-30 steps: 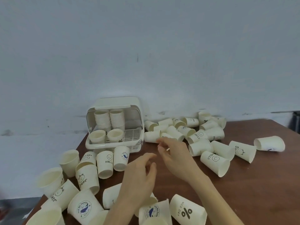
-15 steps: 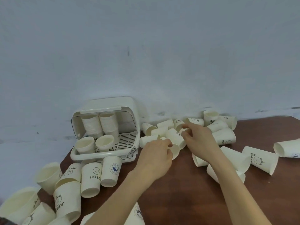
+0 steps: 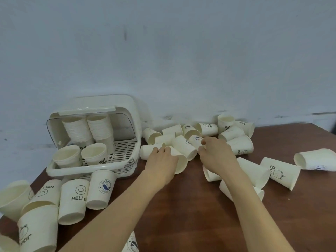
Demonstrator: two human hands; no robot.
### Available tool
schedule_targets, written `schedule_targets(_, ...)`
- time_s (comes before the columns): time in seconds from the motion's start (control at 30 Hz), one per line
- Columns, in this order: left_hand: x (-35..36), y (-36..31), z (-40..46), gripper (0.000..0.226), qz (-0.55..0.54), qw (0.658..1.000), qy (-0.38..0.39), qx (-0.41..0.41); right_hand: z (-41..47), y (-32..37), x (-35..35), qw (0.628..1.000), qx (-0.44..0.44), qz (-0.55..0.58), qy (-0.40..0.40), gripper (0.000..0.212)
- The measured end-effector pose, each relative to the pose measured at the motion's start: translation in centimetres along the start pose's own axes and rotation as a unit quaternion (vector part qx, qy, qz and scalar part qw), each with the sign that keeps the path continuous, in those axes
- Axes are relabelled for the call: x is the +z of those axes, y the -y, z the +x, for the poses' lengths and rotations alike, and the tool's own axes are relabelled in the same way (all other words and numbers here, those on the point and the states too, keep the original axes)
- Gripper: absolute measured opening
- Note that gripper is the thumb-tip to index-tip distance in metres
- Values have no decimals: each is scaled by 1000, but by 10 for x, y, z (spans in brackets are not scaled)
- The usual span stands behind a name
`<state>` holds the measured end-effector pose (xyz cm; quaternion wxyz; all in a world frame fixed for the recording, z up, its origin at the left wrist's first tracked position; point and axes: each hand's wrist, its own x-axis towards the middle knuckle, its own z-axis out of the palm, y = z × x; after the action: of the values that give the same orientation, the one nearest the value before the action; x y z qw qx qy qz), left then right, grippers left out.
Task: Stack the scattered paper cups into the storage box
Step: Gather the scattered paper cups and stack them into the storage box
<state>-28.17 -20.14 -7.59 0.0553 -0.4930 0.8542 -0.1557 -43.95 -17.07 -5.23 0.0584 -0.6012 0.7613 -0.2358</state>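
Head view: two hands, left hand [image 3: 162, 161] and right hand [image 3: 216, 155], each grasp one paper cup at twelve o'clock; four cup stacks [image 3: 78, 131] fill the storage box [image 3: 94, 168].

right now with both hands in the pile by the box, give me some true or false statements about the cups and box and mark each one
1. The storage box has its lid raised, with two tall stacks of cups inside. True.
2. The left hand rests on a cup lying on its side. True.
3. The right hand is inside the storage box. False: it is at the pile of cups to the right of the box.
4. The smiley HELLO cup in front of the box stands mouth up. False: it stands upside down.
5. The table is white. False: it is dark brown wood.
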Motion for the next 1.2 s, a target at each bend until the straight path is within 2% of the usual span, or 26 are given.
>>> schedule_targets(0.1,3,0,-1,36,14,1000,-11,6,3,-11,-4,999,21,-30,3,27)
schedule_targets(0.23,2,-3,-2,34,19,1000,-22,3,1,-28,-19,994,80,-68,9,13)
schedule_targets(0.37,-4,-8,-8,27,20,999,-40,3,-1,-41,-25,983,118,-132,53,13)
schedule_targets(0.53,-12,-9,-20,21,-17,996,-81,11,0,-43,-18,973,135,-158,104,18)
schedule_targets(0.83,-17,10,-43,19,-117,990,-79,-7,-1,-21,-6,987,62,-106,102,23)
schedule_targets(0.93,-17,24,-54,26,-174,982,-65,-33,-2,-9,-1,990,19,-115,74,11)
schedule_targets(1.2,-18,61,-91,27,-244,964,-69,-75,-20,30,1,985,-75,-150,26,19)
